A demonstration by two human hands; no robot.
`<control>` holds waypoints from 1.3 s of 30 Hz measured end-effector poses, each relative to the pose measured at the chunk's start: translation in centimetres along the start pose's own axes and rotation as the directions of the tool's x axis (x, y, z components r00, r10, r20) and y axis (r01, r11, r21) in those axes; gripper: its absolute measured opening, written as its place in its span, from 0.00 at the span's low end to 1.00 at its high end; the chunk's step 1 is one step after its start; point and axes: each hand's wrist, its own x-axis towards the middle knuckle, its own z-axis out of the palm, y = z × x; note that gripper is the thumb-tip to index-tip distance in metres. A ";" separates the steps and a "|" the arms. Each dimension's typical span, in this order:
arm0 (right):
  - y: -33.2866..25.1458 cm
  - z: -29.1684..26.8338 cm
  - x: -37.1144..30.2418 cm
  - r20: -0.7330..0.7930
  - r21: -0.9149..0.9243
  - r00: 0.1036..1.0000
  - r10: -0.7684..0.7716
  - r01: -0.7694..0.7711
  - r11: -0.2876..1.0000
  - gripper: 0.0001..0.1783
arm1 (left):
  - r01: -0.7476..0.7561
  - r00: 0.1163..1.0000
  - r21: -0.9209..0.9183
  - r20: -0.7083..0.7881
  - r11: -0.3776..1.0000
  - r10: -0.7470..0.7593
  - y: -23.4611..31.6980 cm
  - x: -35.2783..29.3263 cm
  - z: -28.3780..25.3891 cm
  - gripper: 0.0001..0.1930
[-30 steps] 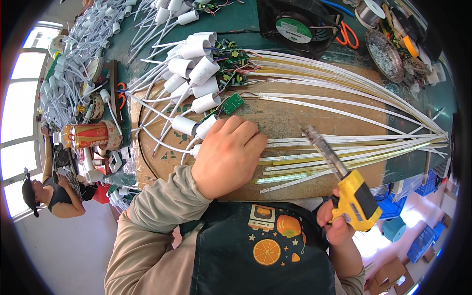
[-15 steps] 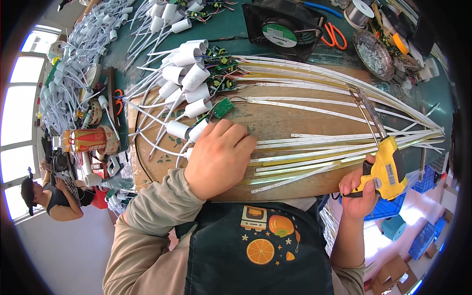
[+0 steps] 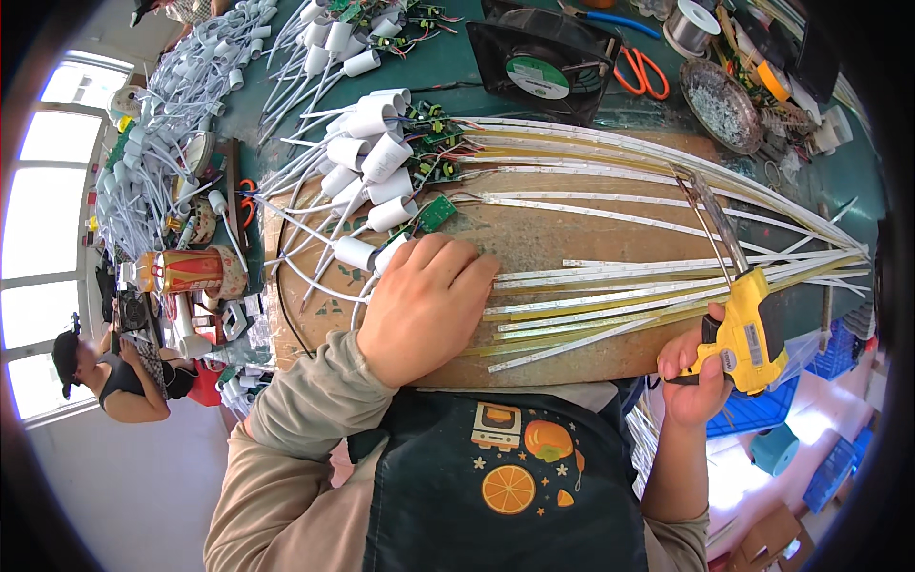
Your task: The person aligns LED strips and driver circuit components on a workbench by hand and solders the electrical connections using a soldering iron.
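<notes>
My left hand (image 3: 424, 305) is closed, fingers curled down over the wooden board (image 3: 562, 227), and what they pinch is hidden beneath them. By its fingertips lie a small green circuit board (image 3: 439, 212) and a white cylindrical lamp cap (image 3: 355, 253), one of several with white cables. Wrapped around the handle of a yellow soldering gun (image 3: 748, 329) is my right hand (image 3: 694, 377). The gun's long metal tip (image 3: 707, 212) points away over the strips, with a thin rod alongside. White LED strips (image 3: 581, 303) fan across the board, their near-left ends beside my left hand.
A black fan (image 3: 543, 62) stands at the back, beside orange-handled scissors (image 3: 643, 74), a solder spool (image 3: 691, 27) and a metal dish of shavings (image 3: 721, 105). White cabled caps (image 3: 176, 124) pile up at left. A seated person (image 3: 124, 372) is at far left, and blue crates (image 3: 762, 405) stand at lower right.
The view has shifted slightly, so the bench items and left background sit a little further right. Both hands and the soldering gun keep nearly the same place and grip.
</notes>
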 end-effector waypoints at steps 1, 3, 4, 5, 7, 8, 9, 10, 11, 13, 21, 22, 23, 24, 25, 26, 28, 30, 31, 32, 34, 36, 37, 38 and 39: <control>0.0 0.0 0.0 -0.001 0.004 1.000 -0.002 0.002 1.000 0.34 | -0.013 0.997 0.001 -0.074 1.000 0.013 0.1 -0.1 -0.1 0.14; 0.1 -0.1 -0.1 -0.005 -0.001 1.000 -0.007 0.007 1.000 0.34 | -0.010 0.996 0.030 -0.086 0.999 0.013 0.3 -0.4 -1.3 0.17; 0.0 -0.1 -0.2 -0.009 0.002 1.000 -0.008 0.008 1.000 0.34 | -0.006 0.995 0.054 -0.099 0.999 0.012 0.3 -0.7 -1.8 0.19; 0.0 -0.1 -0.2 -0.015 0.003 1.000 -0.009 0.009 1.000 0.34 | -0.010 0.995 0.056 -0.096 0.998 0.015 0.2 -1.2 -2.1 0.19; 0.0 -0.1 -0.2 -0.016 0.011 1.000 -0.012 0.012 1.000 0.34 | 0.070 0.997 0.123 -0.019 0.990 -0.068 0.1 -2.2 -3.0 0.21; 0.0 -0.2 -0.2 -0.015 0.019 1.000 -0.006 0.007 1.000 0.34 | 0.095 0.995 0.149 0.002 0.984 -0.096 0.0 -2.7 -3.0 0.19; 0.0 -0.2 -0.3 -0.011 0.029 1.000 0.000 0.000 1.000 0.34 | 0.096 0.995 0.155 0.003 0.983 -0.097 -0.2 -3.0 -3.0 0.19; 0.1 -0.2 -0.3 -0.010 0.034 1.000 0.000 0.000 0.999 0.34 | 0.118 0.993 0.175 0.005 0.977 -0.121 -0.3 -3.4 -3.0 0.20; 0.1 -0.2 -0.2 -0.012 0.036 1.000 0.002 -0.002 0.999 0.34 | 0.141 0.989 0.194 0.006 0.971 -0.145 -0.4 -3.5 -2.9 0.20; 0.0 -0.2 -0.2 -0.014 0.036 1.000 0.004 -0.003 0.999 0.34 | 0.156 0.987 0.211 0.001 0.965 -0.160 -0.5 -3.6 -2.8 0.20; 0.2 -0.6 -0.4 -0.002 0.067 1.000 0.003 -0.003 0.998 0.34 | 0.180 0.982 0.194 0.017 0.964 -0.187 -0.8 -5.1 -3.2 0.21; 0.1 -0.4 -0.5 -0.002 0.065 1.000 0.000 0.000 0.998 0.34 | 0.194 0.979 0.188 0.023 0.963 -0.202 -0.8 -5.3 -3.5 0.20; -0.1 -0.2 -0.5 0.001 0.065 1.000 -0.004 0.004 0.998 0.34 | 0.209 0.976 0.181 0.027 0.961 -0.217 -0.9 -5.5 -3.7 0.20; 0.1 -0.3 -0.4 -0.001 0.075 1.000 -0.001 0.001 0.997 0.34 | 0.207 0.976 0.186 0.034 0.960 -0.217 -0.9 -5.3 -3.7 0.20; 0.2 -0.6 -0.4 -0.004 0.081 1.000 0.002 -0.002 0.997 0.34 | 0.186 0.979 0.189 0.044 0.964 -0.197 -1.0 -5.1 -3.6 0.19; 0.3 -0.8 -0.3 -0.012 0.083 1.000 0.004 -0.003 0.997 0.35 | 0.165 0.983 0.191 0.053 0.968 -0.178 -1.0 -4.9 -3.5 0.18; 0.3 -0.7 -0.4 -0.014 0.077 1.000 -0.003 0.004 0.997 0.35 | 0.161 0.983 0.159 0.061 0.974 -0.173 -1.2 -5.0 -3.7 0.19; 0.3 -0.6 -0.5 -0.014 0.076 1.000 -0.007 0.008 0.997 0.35 | 0.157 0.983 0.125 0.071 0.980 -0.167 -1.4 -5.0 -4.1 0.19; 0.2 -0.5 -0.5 -0.014 0.074 1.000 -0.008 0.009 0.997 0.35 | 0.172 0.985 0.095 0.012 0.980 -0.174 -1.4 -4.7 -4.6 0.19; 0.2 -0.5 -0.5 -0.023 0.087 1.000 -0.012 0.014 0.996 0.35 | 0.185 0.982 0.064 -0.046 0.981 -0.183 -1.4 -4.4 -5.1 0.20; 0.3 -0.5 -0.6 -0.037 0.099 0.999 -0.016 0.020 0.995 0.35 | 0.164 0.980 0.097 -0.131 0.982 -0.150 -1.5 -2.9 -6.2 0.20; 0.3 -0.7 -0.7 -0.063 0.105 0.998 -0.032 0.038 0.994 0.36 | 0.185 0.953 0.091 -0.259 0.979 -0.156 -1.8 -1.4 -6.8 0.19; 0.4 -0.8 -0.8 -0.066 0.104 0.997 -0.034 0.041 0.994 0.36 | 0.181 0.954 0.089 -0.259 0.979 -0.152 -2.1 -0.7 -7.0 0.19; 0.5 -0.8 -0.8 -0.072 0.113 0.997 -0.035 0.043 0.993 0.36 | 0.148 0.943 0.131 -0.318 0.980 -0.099 -2.5 0.2 -7.2 0.19; 0.5 -0.8 -0.8 -0.070 0.130 0.997 -0.033 0.042 0.991 0.36 | 0.125 0.926 0.183 -0.375 0.975 -0.048 -2.8 1.0 -7.6 0.19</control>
